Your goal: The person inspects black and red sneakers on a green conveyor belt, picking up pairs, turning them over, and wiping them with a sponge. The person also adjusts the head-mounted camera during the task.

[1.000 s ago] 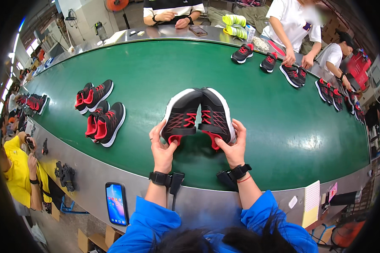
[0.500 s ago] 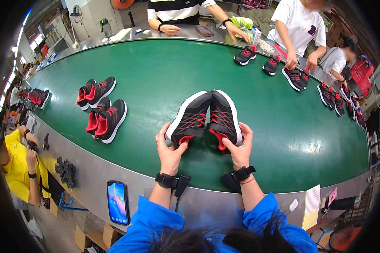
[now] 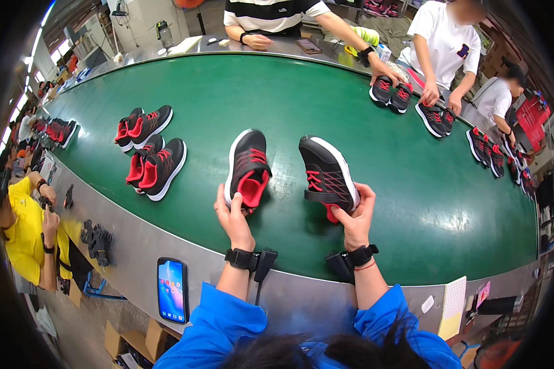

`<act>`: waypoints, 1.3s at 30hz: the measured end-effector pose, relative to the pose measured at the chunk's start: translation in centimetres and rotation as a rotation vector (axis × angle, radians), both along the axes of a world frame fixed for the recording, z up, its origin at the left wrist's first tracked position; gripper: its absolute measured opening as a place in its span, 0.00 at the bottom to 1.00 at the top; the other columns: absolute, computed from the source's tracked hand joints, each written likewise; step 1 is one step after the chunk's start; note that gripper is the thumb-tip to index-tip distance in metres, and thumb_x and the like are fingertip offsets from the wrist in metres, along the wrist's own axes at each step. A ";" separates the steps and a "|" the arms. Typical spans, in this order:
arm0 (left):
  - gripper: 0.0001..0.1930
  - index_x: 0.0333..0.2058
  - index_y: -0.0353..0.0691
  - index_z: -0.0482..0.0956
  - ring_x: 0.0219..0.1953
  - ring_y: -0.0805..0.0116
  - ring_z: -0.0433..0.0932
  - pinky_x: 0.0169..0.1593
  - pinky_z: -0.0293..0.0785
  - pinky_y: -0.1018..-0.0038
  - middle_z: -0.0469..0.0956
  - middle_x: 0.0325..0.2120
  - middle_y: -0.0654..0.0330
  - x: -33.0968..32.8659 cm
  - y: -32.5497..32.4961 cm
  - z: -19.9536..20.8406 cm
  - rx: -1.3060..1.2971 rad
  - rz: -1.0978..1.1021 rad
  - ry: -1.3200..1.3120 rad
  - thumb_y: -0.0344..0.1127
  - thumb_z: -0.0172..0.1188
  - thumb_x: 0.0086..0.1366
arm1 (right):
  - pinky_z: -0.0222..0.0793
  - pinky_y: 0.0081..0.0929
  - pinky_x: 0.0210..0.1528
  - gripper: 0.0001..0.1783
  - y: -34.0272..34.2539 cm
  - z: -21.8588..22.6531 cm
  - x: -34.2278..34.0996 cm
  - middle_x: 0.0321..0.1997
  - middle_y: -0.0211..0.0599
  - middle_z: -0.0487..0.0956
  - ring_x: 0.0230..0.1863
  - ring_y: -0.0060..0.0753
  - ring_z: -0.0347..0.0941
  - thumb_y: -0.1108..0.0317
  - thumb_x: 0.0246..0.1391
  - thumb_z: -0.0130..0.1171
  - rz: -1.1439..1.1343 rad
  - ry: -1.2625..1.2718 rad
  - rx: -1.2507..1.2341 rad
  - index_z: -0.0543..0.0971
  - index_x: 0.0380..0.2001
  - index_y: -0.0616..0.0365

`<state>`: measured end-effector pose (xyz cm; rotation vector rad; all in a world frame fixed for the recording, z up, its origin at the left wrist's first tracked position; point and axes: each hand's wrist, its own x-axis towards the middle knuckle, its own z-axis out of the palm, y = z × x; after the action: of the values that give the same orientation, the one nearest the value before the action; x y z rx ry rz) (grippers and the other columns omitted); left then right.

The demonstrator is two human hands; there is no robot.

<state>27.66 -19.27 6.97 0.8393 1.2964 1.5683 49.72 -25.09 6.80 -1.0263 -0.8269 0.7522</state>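
Observation:
A black and red sneaker [image 3: 248, 163] with a white sole is gripped at its heel by my left hand [image 3: 235, 220], its red lining turned toward me. My right hand [image 3: 356, 218] holds the matching sneaker [image 3: 326, 169] by the heel, tilted on its side with the white sole facing right. A gap separates the two shoes over the green belt [image 3: 277, 92]. Left of them stand two pairs of the same kind, a nearer pair [image 3: 164, 169] and a farther pair [image 3: 151, 125].
A phone [image 3: 173, 290] lies on the metal edge [image 3: 221, 295] at my left, a paper pad [image 3: 453, 304] at my right. Across the belt, a co-worker's hand [image 3: 385, 71] touches a pair of sneakers [image 3: 391, 93]. More shoes line the far right [image 3: 497, 161] and far left [image 3: 58, 132].
The two sneakers, toes together before, are now apart; the left one has turned more upright with its opening toward me. Across the belt, the co-worker's hand has brought two shoes side by side.

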 end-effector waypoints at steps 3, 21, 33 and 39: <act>0.22 0.55 0.43 0.72 0.54 0.61 0.56 0.59 0.54 0.66 0.64 0.53 0.55 -0.5 0.5 -0.9 0.018 0.357 0.626 0.34 0.58 0.61 | 0.61 0.29 0.59 0.34 -0.1 -0.1 0.3 0.55 0.41 0.65 0.56 0.33 0.63 0.85 0.34 0.58 0.024 0.010 0.024 0.62 0.48 0.54; 0.16 0.44 0.33 0.79 0.28 0.83 0.66 0.25 0.63 0.83 0.61 0.37 0.69 -0.2 -0.1 0.8 0.103 -0.629 -0.232 0.41 0.53 0.68 | 0.59 0.25 0.58 0.28 -0.8 0.0 -0.2 0.49 0.42 0.71 0.50 0.32 0.68 0.83 0.29 0.50 0.223 -0.251 -0.078 0.62 0.41 0.54; 0.21 0.45 0.31 0.78 0.31 0.77 0.71 0.24 0.68 0.80 0.71 0.37 0.65 -0.2 0.0 1.1 0.050 -0.668 -0.375 0.45 0.45 0.72 | 0.58 0.26 0.59 0.29 -0.9 0.5 0.2 0.50 0.44 0.69 0.51 0.33 0.66 0.83 0.27 0.49 0.256 -0.154 -0.104 0.63 0.41 0.56; 0.16 0.43 0.38 0.82 0.30 0.79 0.71 0.27 0.71 0.81 0.68 0.35 0.64 0.1 -0.1 0.9 0.169 -0.608 -0.267 0.43 0.54 0.69 | 0.59 0.25 0.59 0.29 -1.1 0.8 0.1 0.51 0.43 0.70 0.51 0.32 0.66 0.83 0.27 0.50 0.259 -0.152 -0.119 0.63 0.41 0.55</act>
<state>27.78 -19.42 7.82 0.9764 0.6371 1.2487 49.85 -26.22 7.61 -1.1051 -1.0697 0.9607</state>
